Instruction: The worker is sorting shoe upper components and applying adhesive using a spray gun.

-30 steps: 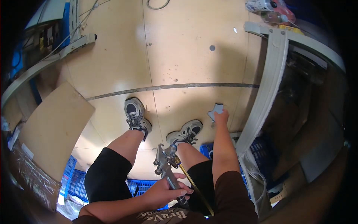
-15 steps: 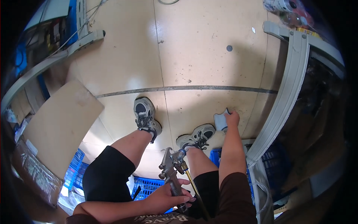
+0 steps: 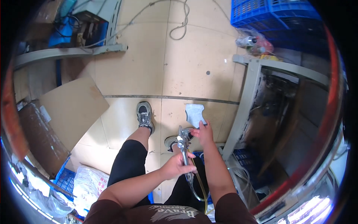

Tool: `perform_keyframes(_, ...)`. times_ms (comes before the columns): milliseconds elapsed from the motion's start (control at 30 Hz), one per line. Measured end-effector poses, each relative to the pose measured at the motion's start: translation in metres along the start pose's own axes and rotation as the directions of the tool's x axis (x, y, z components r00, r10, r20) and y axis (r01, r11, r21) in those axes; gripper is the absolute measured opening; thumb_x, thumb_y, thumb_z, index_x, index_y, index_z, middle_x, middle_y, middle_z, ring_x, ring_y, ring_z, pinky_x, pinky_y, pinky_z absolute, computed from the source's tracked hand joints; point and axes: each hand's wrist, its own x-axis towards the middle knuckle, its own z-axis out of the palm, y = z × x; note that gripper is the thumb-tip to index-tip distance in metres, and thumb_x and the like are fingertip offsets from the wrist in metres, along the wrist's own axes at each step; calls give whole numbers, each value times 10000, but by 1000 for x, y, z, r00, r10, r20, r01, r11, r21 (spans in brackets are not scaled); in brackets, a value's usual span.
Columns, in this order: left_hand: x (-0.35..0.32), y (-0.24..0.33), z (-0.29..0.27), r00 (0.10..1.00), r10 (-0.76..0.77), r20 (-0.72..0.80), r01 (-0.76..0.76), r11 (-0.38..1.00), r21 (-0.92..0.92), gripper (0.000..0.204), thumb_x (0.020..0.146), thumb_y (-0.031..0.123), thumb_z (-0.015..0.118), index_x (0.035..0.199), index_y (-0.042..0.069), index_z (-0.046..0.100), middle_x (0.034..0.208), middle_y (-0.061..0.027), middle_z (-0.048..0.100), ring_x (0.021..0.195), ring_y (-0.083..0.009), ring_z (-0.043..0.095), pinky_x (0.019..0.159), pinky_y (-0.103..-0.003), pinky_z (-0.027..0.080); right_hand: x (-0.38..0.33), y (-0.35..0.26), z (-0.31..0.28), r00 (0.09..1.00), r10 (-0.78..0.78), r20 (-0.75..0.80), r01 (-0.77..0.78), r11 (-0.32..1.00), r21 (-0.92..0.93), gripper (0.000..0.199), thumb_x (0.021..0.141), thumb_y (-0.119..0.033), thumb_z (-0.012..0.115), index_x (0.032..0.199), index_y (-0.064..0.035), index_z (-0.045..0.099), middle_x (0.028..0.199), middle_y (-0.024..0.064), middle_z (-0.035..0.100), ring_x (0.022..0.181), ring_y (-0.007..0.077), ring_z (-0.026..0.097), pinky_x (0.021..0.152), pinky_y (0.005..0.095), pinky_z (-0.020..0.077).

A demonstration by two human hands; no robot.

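My left hand (image 3: 175, 167) is wrapped round the handle of a metal spray gun (image 3: 181, 143), whose head points away from me between my legs. A yellowish hose (image 3: 203, 188) hangs from the gun's lower end and loops toward my lap. In my right hand (image 3: 204, 134), just beyond and to the right of the gun head, is a flat, pale grey piece (image 3: 194, 112) with curved-in sides, pinched at its near edge. The piece is held above the floor, and its exact kind cannot be made out.
A cardboard sheet (image 3: 74, 112) leans at the left beside a white sack (image 3: 89, 184). Grey metal frames stand left (image 3: 89, 50) and right (image 3: 244, 100). A blue crate (image 3: 276, 13) and bottles in a plastic bag (image 3: 255, 43) are at the far right. A cable (image 3: 179, 35) lies on the floor.
My right hand has come up from near the floor with the pale piece, moving inward beside the spray gun. The gun has tilted more forward. My view takes in more of the surroundings.
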Motion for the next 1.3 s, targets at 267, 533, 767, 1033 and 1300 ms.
perform_keyframes(267,-60,42,92,975,213,-59,-161,868,470,405,780,126,651,1073,-22,413,829,-117,612,783,-202,622,707,-309,488,-216,-51,6,988,44,149,-66,987,145,267,941,-198,366,1187,-97,347,998,120,530,779,259,609,571,351,518)
perform_keyframes(533,-131,104,236,977,180,113,-109,-31,994,473,779,287,637,1016,-65,428,800,-243,600,795,-367,601,706,-412,480,-345,-103,-22,939,-252,233,213,960,181,303,869,-84,351,1165,-91,417,821,62,547,695,144,545,568,281,453)
perform_keyframes(767,-184,179,290,928,203,312,-270,-210,940,219,834,233,517,822,31,601,727,-169,591,669,-318,576,637,-373,458,-436,-108,-61,910,-340,236,298,934,197,379,856,-90,356,1230,-68,415,573,83,514,433,162,505,377,276,368)
perform_keyframes(1033,-117,229,272,910,-135,393,-357,228,906,265,877,158,494,1100,30,559,1009,-52,610,894,-128,559,762,-260,439,-473,-64,-79,790,-533,304,420,830,366,414,841,-131,449,1227,-3,368,587,83,511,440,149,469,414,247,347)
perform_keyframes(1300,-87,179,275,851,-468,239,-4,448,894,172,840,83,532,982,1,582,816,-40,616,683,-84,554,588,-201,430,-490,-27,-94,716,-625,310,404,733,547,780,707,-340,693,1289,19,319,736,116,559,515,176,505,469,269,394)
